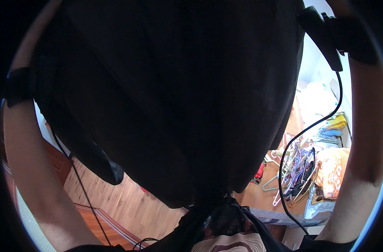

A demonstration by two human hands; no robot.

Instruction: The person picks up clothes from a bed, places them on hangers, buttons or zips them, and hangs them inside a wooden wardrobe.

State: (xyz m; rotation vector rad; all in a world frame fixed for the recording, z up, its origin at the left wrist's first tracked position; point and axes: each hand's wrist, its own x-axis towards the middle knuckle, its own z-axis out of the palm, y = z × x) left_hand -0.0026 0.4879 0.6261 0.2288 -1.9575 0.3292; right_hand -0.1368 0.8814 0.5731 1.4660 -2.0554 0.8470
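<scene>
Both my hands are out of view beyond the upper edge; only my raised forearms show at the two sides. Between them a large dark cloth garment [179, 94] hangs spread out and fills most of the view. Its lower edge reaches down to the front of my own dark printed shirt [227, 223]. What holds the garment up is hidden. A black strap [20, 86] sits around my left forearm. My right forearm bears a black strap with a device [323, 37], from which a black cable [281, 176] runs down.
At the right, a bed [257, 198] with a brown mat carries a tangled heap of clothes hangers [297, 173]. Beside them lie an orange-and-white patterned cloth [331, 173] and folded bedding [317, 97]. Wood flooring [125, 204] and a brown wooden panel [100, 220] show at the lower left.
</scene>
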